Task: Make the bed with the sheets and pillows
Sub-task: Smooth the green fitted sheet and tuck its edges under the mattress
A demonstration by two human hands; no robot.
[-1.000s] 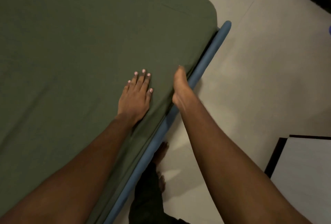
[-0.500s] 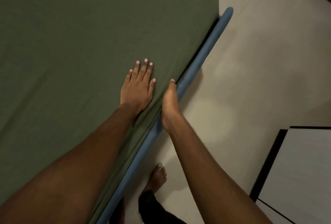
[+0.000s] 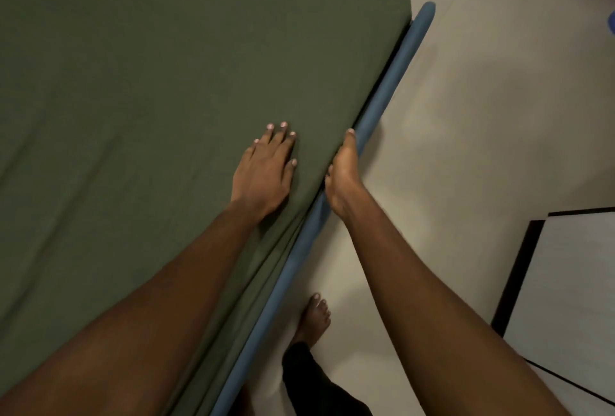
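Note:
A dark green sheet (image 3: 149, 89) covers the mattress and fills the left of the view. My left hand (image 3: 264, 171) lies flat on it near the right edge, fingers straight and together. My right hand (image 3: 342, 172) is edge-on at the side of the mattress, straight fingers pushed down between the sheet and the blue bed frame rail (image 3: 382, 106). Loose folds of sheet hang along the edge below my left wrist. No pillows are in view.
Pale tiled floor (image 3: 482, 116) runs along the right of the bed. My bare foot (image 3: 314, 319) stands close to the rail. A white panel with a dark border (image 3: 565, 282) lies at the right. A dark skirting crosses the top right corner.
Both hands stay on the sheet's edge. My right hand slid back along the rail toward me, then slightly forward again, and my foot stepped along the bedside.

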